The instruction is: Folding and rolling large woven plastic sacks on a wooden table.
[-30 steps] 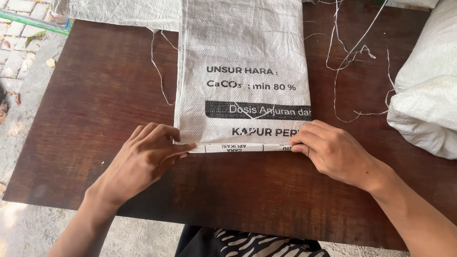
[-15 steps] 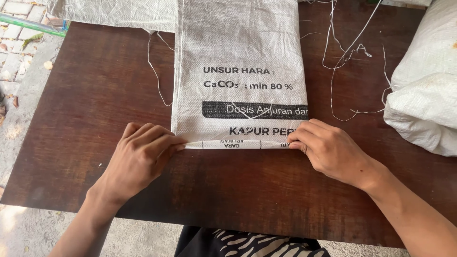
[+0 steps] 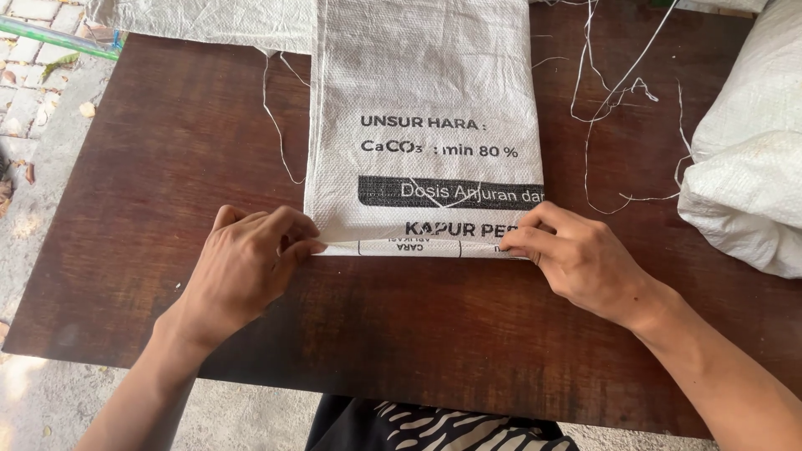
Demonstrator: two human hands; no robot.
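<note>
Both hands have crept slightly closer to the sack's corners since a second ago, and the folded hem looks a little flatter and tighter than it did then; otherwise the sack sits in the same spot on the table.

The left hand [image 3: 251, 267] has its fingertips pinched together on the near left corner of the white woven sack [image 3: 422, 125], thumb tucked under the fold and the other fingers curled over it. The right hand [image 3: 576, 259] mirrors this at the near right corner, thumb and forefinger clamped on the hem, the remaining fingers bent and resting just behind. Between the two sets of fingertips runs the narrow folded strip [image 3: 418, 247], lying flat along the sack's near edge on the dark wooden table [image 3: 167, 150].

To keep this fold neat, I judge the pinch should stay even on both corners, with the strip pulled taut between the fingers so the crease stays straight and the same width throughout.

Beyond the right fingers, loose white threads [image 3: 618, 100] trail across the table, and a stuffed white bag [image 3: 752, 167] sits farther right. Another sack [image 3: 200, 21] lies beyond the left fingers.
</note>
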